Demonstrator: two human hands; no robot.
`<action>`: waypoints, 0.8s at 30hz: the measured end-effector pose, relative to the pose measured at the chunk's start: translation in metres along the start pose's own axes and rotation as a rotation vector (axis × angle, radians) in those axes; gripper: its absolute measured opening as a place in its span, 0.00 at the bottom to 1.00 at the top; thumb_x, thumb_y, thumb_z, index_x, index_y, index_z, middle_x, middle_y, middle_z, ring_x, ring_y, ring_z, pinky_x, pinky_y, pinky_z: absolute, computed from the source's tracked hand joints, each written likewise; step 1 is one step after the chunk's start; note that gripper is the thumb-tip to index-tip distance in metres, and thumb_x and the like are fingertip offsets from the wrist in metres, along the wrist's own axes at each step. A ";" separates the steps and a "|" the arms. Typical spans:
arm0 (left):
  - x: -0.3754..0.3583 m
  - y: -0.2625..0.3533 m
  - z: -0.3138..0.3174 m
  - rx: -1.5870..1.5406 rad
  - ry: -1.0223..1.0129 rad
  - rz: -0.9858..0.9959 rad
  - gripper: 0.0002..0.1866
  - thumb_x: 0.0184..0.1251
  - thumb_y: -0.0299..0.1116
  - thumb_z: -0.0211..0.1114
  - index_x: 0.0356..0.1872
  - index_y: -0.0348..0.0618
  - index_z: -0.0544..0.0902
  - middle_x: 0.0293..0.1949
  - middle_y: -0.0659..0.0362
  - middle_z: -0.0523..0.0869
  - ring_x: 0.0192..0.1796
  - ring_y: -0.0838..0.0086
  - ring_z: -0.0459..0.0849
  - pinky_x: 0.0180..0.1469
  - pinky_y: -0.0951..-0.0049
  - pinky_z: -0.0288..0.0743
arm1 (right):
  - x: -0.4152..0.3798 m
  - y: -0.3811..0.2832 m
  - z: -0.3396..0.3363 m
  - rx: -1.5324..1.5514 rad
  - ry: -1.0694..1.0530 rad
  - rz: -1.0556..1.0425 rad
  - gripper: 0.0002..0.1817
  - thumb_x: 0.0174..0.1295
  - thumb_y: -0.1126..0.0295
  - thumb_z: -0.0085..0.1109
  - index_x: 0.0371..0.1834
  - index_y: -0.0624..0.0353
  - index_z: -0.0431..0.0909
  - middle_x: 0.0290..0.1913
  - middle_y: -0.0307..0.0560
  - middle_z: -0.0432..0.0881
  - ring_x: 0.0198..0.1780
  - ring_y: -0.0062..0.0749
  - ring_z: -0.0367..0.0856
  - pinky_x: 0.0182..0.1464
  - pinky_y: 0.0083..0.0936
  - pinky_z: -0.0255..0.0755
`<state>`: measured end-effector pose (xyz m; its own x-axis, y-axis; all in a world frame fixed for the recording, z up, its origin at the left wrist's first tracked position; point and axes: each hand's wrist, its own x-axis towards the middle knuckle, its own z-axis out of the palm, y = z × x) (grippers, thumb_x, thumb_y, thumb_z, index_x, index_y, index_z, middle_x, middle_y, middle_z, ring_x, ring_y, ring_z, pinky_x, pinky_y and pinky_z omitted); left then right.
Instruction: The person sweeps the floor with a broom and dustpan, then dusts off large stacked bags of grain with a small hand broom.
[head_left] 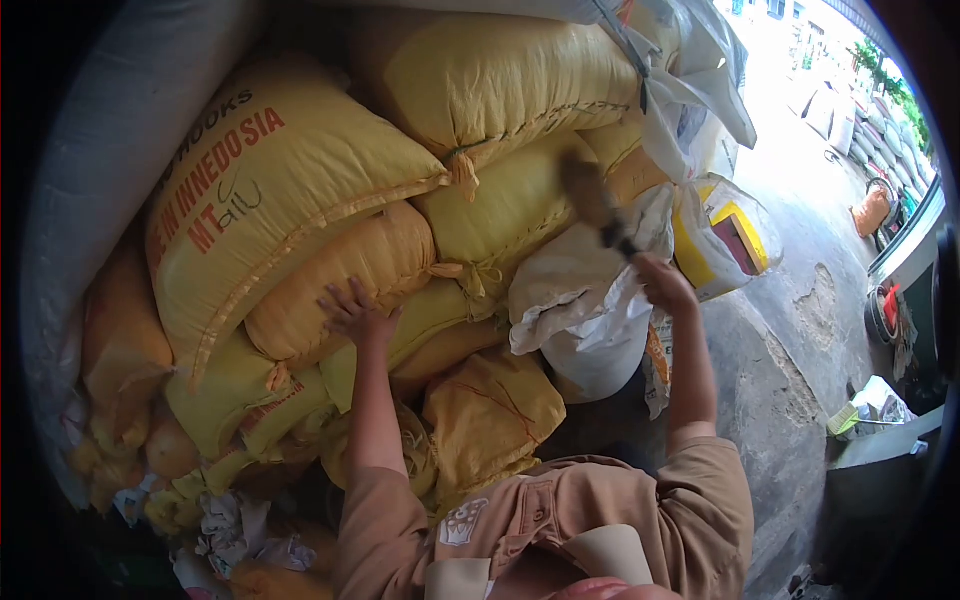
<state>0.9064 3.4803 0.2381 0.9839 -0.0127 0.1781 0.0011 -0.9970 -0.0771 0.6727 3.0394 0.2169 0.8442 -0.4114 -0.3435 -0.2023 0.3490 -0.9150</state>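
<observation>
The left hand (355,315) is pressing flat against a yellow woven sack (340,275) in the middle of the pile, its fingers spreading apart over the fabric and gripping nothing. The right hand (662,282) is rising beside a white sack (585,300), its fingers closing around the handle of a dark tool (598,208) that is blurring as it points up and to the left across the yellow sacks; what kind of tool it is cannot be told. The sack under the left hand is lying below a large yellow sack with red lettering (270,190) and beside another yellow sack (510,205) with a knotted seam. A white and yellow bag (722,235) is leaning just right of the white sack, above the concrete floor (790,340). Both brown sleeves (640,510) are showing at the bottom.
</observation>
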 end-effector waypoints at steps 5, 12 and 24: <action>0.005 0.002 0.006 0.047 0.012 -0.007 0.61 0.40 0.63 0.63 0.66 0.51 0.31 0.64 0.43 0.19 0.64 0.40 0.17 0.56 0.30 0.36 | 0.008 0.016 -0.063 0.068 0.107 -0.048 0.15 0.61 0.53 0.47 0.42 0.50 0.71 0.24 0.35 0.69 0.15 0.14 0.62 0.12 0.11 0.55; 0.000 0.015 -0.022 0.126 -0.195 -0.066 0.65 0.36 0.63 0.66 0.65 0.49 0.27 0.63 0.43 0.16 0.64 0.41 0.16 0.57 0.32 0.37 | 0.010 -0.021 0.025 -0.016 -0.484 -0.035 0.23 0.65 0.61 0.42 0.62 0.55 0.59 0.25 0.35 0.65 0.17 0.14 0.57 0.16 0.11 0.51; 0.008 0.022 -0.016 0.152 -0.258 -0.153 0.65 0.38 0.59 0.67 0.64 0.46 0.26 0.62 0.41 0.15 0.64 0.43 0.15 0.60 0.37 0.31 | 0.052 -0.015 -0.054 0.464 -0.274 0.146 0.14 0.64 0.54 0.41 0.47 0.48 0.64 0.24 0.39 0.68 0.13 0.17 0.58 0.13 0.12 0.52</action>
<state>0.9109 3.4573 0.2539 0.9831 0.1750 -0.0542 0.1594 -0.9630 -0.2174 0.6926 2.9675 0.2017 0.9345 -0.1185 -0.3355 -0.1396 0.7453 -0.6519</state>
